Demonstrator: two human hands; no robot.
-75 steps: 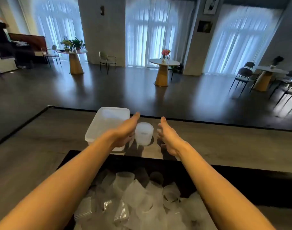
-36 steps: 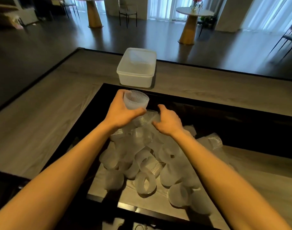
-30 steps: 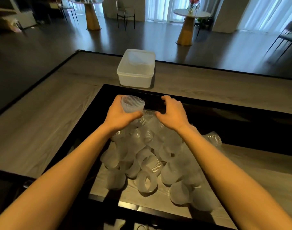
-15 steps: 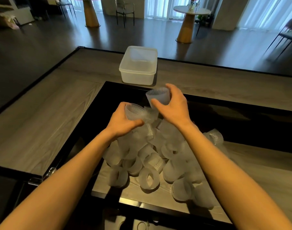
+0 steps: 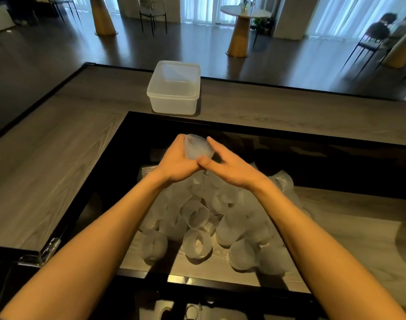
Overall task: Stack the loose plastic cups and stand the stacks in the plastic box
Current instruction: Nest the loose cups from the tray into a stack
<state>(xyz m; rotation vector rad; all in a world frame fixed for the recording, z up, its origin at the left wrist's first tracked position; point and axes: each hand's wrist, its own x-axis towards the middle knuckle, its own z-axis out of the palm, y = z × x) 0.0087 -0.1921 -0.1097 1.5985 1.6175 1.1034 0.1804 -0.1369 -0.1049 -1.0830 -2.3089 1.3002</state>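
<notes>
My left hand (image 5: 176, 164) is shut on a ribbed, translucent plastic cup (image 5: 198, 149), held tilted above the pile; it looks like two cups nested together. My right hand (image 5: 234, 170) lies against the cup's right side, index finger and thumb touching it and the other fingers spread and blurred. Below both hands, several loose frosted cups (image 5: 197, 218) lie in a heap on a sunken wooden surface. The clear plastic box (image 5: 172, 105) stands with nothing in it on the counter beyond the recess, well apart from both hands.
A black frame (image 5: 109, 158) rims the recess, with grey wooden counter (image 5: 58, 158) to the left and far side. A metal latch (image 5: 43, 251) sits at the near left corner. Round tables (image 5: 240, 26) and chairs (image 5: 152, 13) stand on the dark floor beyond.
My right hand picked a second cup from the pile, carried it left and pushed it into the cup in my left hand. Its fingers have now spread away from the cup.
</notes>
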